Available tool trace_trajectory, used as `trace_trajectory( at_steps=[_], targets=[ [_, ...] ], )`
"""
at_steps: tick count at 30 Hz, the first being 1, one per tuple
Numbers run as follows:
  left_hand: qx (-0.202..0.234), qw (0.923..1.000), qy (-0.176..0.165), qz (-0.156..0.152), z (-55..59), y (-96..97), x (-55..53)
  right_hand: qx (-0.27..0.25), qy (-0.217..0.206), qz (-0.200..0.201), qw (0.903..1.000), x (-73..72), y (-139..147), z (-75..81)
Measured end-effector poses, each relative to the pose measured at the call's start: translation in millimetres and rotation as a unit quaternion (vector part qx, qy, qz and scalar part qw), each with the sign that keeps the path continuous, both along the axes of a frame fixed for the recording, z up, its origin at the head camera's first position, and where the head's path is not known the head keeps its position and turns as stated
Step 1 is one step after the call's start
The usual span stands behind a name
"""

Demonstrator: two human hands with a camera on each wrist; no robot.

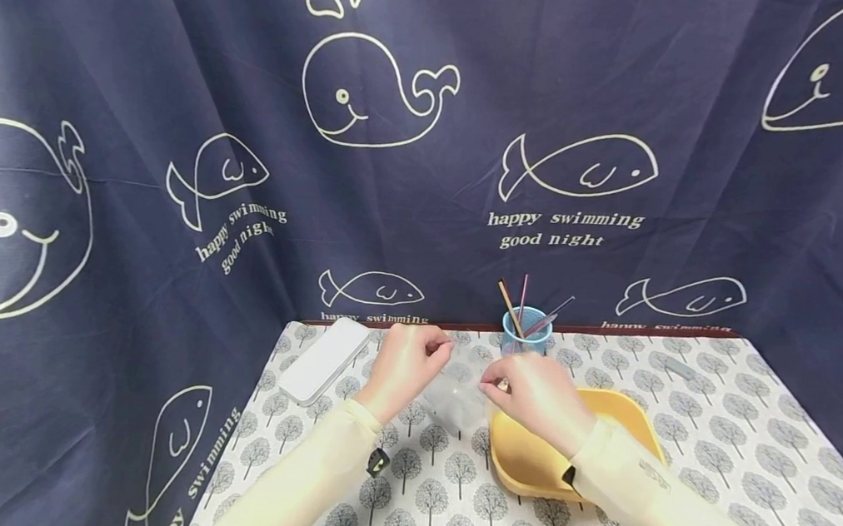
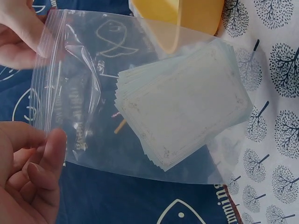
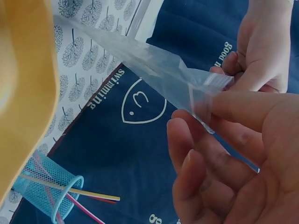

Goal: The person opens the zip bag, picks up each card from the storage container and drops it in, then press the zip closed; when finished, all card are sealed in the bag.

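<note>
A clear zip-top plastic bag (image 2: 81, 79) hangs between both hands over the table, its zip edge toward the fingers. Inside it lies a fanned stack of pale cards (image 2: 187, 107) with a patterned border, down at the far end. My left hand (image 1: 406, 366) pinches one end of the zip edge between thumb and fingers. At the opposite end, my right hand (image 3: 229, 149) pinches the edge the same way. In the head view the bag shows only as a faint, see-through shape.
Beneath my right forearm sits a yellow bin (image 1: 525, 460). Behind it a blue mesh cup (image 1: 523, 339) holds several thin sticks. A white flat case (image 1: 324, 361) lies at the left, a small grey item (image 1: 679, 368) at the back right. A dark blue curtain (image 1: 426, 213) borders the table.
</note>
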State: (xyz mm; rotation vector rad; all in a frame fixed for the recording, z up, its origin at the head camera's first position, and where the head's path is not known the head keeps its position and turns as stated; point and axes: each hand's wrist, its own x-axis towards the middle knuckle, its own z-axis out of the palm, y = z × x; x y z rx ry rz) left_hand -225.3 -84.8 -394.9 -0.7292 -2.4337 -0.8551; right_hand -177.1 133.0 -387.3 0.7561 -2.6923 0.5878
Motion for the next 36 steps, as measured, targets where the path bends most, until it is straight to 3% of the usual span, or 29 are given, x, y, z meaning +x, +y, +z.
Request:
trace_trajectory(
  at_steps=[12,18,27,36],
  targets=[
    [0.021,0.9995,-0.017,0.018,0.7,-10.6,0.2,-0.030,-0.004,0.008,0.9995,6.9,-1,-5.9],
    [0.042,0.9979,-0.044,0.021,0.0,-16.8,0.5,-0.034,0.016,0.008,0.9993,1.6,-2,-9.1],
    [0.073,0.9956,-0.053,0.025,-2.3,-25.5,2.0,-0.056,0.025,0.002,0.9981,-5.7,0,-12.7],
    [0.095,0.9912,-0.085,0.035,-1.0,-34.9,7.1,-0.084,0.037,-0.001,0.9958,-13.4,-1,-14.1]
  ],
)
